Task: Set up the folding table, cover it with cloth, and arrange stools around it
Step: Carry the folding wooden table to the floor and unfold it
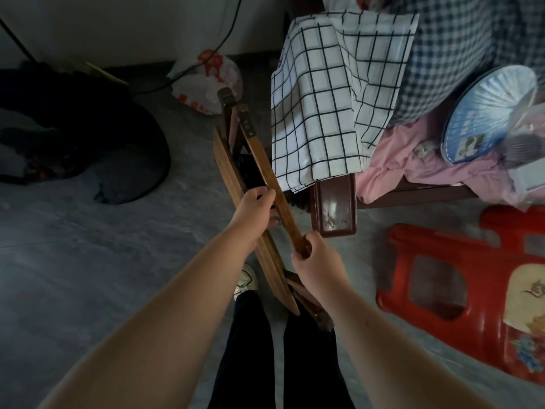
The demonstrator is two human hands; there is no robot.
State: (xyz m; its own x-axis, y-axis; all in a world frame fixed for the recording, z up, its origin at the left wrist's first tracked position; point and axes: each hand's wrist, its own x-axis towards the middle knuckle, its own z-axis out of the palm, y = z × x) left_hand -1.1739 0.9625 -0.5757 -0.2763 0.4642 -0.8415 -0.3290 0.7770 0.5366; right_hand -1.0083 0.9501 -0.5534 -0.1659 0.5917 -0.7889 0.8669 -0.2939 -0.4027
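A folded wooden table point(228, 163) stands on edge in front of me, its top slab and legs running from the far centre toward my feet. My left hand point(255, 206) grips the edge of the top slab. My right hand point(317, 262) is closed on the near end of a wooden leg point(264, 162) that is swung slightly away from the slab. A white cloth with a dark grid point(330, 95) hangs over the bed's corner to the right. A red plastic stool point(466, 290) lies on the floor at the right.
A wooden bed frame post point(334, 208) stands close to the right of the table, with pink bedding point(392, 175) and a blue fan point(486, 113) on the bed. Dark bags point(88, 137) and a white plastic bag point(211, 81) lie on the grey floor at the left and back.
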